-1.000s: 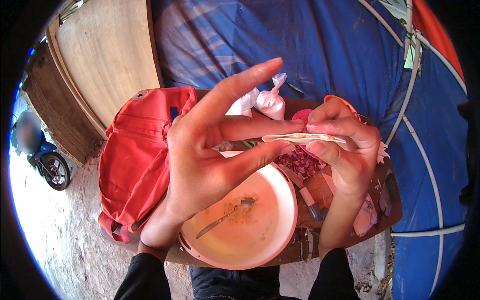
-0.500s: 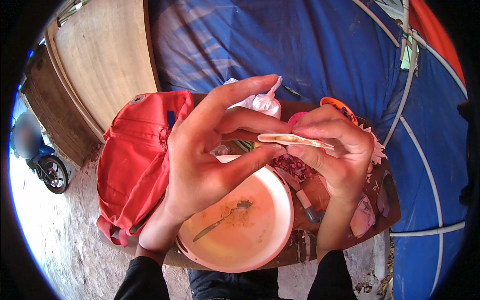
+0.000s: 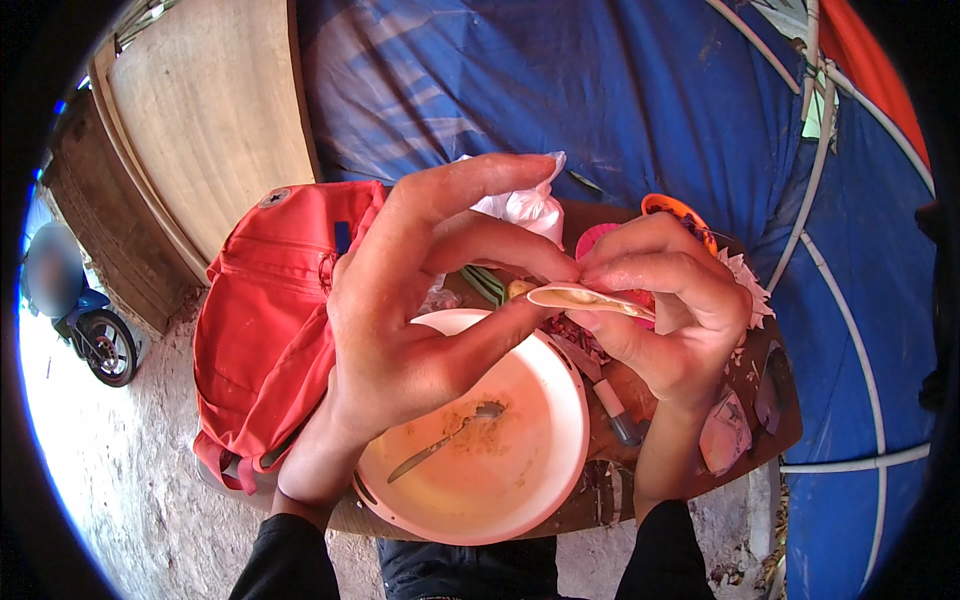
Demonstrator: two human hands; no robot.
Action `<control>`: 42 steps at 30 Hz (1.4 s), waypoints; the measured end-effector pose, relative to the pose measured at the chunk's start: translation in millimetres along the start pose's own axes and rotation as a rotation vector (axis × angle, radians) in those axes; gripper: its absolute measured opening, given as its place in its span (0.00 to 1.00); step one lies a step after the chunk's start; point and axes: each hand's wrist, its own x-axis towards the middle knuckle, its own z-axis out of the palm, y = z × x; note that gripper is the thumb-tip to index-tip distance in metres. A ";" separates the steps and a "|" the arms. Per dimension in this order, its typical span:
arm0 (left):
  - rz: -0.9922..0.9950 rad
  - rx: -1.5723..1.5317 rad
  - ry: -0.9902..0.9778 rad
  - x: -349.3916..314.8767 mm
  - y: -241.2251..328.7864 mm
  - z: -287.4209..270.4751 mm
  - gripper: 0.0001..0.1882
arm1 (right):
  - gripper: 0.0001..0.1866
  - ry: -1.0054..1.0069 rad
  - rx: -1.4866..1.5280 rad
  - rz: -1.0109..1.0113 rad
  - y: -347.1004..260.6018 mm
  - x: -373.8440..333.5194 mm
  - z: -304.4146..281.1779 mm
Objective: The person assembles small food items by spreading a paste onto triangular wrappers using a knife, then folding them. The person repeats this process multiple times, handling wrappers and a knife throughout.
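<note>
A thin, pale dumpling wrapper (image 3: 566,296), folded over with its edge parted, is held up above the table between my hands. My right hand (image 3: 678,310) pinches it from the right with thumb and fingers. On the other side, my left hand (image 3: 395,310) has its thumb and a finger closed at the wrapper's left end, the remaining fingers raised. A little pale filling seems to show in the gap. Below the hands stands a wide white basin (image 3: 475,530) with a metal spoon (image 3: 432,455) and brownish residue inside.
A red backpack (image 3: 270,330) lies on the table's left. Behind my hands are a white plastic bag (image 3: 537,212) and an orange bowl (image 3: 680,210). A knife (image 3: 612,405) lies right of the basin. Blue tarpaulin (image 3: 560,90) hangs behind; a motorbike (image 3: 100,340) stands far left.
The wrapper has tilted and shows a wider opening. My left fingertips have shifted right, close to my right fingers. The basin and spoon have stayed put.
</note>
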 end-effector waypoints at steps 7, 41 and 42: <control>-0.135 -0.081 0.097 -3.1 5.5 5.8 0.32 | 0.13 0.065 0.040 -0.041 5.1 1.0 6.5; -0.251 -0.186 0.041 -0.2 2.0 3.5 0.27 | 0.12 -0.074 0.113 0.231 1.3 -4.3 -3.5; -0.257 -0.167 0.029 -0.6 2.8 3.9 0.26 | 0.12 -0.080 0.110 0.226 1.1 -3.7 -4.0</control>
